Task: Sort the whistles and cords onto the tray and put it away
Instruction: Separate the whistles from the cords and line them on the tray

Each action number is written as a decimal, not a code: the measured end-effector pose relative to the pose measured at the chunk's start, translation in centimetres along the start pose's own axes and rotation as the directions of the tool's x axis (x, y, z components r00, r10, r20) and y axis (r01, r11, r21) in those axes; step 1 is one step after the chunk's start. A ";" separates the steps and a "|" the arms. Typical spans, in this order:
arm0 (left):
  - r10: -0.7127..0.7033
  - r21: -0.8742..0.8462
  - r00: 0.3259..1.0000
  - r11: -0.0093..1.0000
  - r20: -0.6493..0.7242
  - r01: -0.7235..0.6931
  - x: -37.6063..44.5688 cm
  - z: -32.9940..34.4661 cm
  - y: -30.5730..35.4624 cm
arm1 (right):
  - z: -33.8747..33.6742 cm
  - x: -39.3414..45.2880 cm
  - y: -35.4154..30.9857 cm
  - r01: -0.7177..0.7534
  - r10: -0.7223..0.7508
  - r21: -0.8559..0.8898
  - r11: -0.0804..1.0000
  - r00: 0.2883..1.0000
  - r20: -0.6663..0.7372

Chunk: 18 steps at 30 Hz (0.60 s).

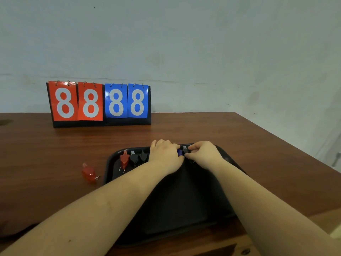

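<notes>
Head view: left hand point(166, 156) grips blue whistle point(179, 152); right hand point(202, 154) pinches grey whistle point(185, 149).

1 whistle point(89, 174) lies left of the tray point(110, 163), on the table point(55, 154).

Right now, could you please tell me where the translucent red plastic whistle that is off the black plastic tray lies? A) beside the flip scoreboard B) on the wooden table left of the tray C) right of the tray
B: the translucent red plastic whistle lies on the wooden table, just left of the black plastic tray.
</notes>
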<state>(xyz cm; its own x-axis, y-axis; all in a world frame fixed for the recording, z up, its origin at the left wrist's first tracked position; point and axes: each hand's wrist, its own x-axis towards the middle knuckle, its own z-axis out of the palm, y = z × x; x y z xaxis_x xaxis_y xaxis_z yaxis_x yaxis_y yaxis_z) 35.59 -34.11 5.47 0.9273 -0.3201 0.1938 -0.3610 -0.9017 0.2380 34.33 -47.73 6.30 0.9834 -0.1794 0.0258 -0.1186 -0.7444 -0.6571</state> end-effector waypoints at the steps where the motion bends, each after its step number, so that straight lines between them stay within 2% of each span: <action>1: -0.003 -0.022 1.000 1.000 -0.005 0.003 0.0 -0.3 -0.2 | 0.0 -0.1 -0.1 -0.004 0.004 -0.003 1.000 1.000 0.004; 5: -0.047 -0.056 0.997 0.997 -0.057 0.044 -0.5 -2.5 -2.2 | -0.8 -0.9 -0.7 -0.039 0.039 -0.037 0.999 0.999 -0.012; 8: -0.078 -0.105 0.990 0.992 -0.116 0.066 -2.7 -4.9 -4.8 | -1.2 -2.5 -1.9 0.002 -0.008 -0.099 0.995 0.998 -0.062; 11: -0.112 -0.175 0.982 0.981 -0.154 0.084 -6.3 -6.8 -8.1 | -0.5 -4.3 -4.3 0.070 -0.074 -0.083 0.994 0.996 -0.043; 15: -0.161 -0.226 0.977 0.966 -0.140 0.126 -11.1 -8.2 -12.7 | 2.7 -6.8 -8.5 0.187 -0.185 -0.034 0.982 0.982 0.039; 18: -0.220 -0.260 0.973 0.946 -0.077 0.193 -13.5 -8.8 -16.2 | 5.9 -8.5 -11.8 0.277 -0.272 -0.043 0.960 0.958 0.087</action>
<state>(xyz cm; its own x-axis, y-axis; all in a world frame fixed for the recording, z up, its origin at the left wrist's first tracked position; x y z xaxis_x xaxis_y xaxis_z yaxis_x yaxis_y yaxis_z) 28.06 -12.58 7.35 0.9736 -0.0911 0.2091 -0.1881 -0.8393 0.5101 28.22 -33.62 9.44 0.9866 0.0864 0.1383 0.1522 -0.7921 -0.5911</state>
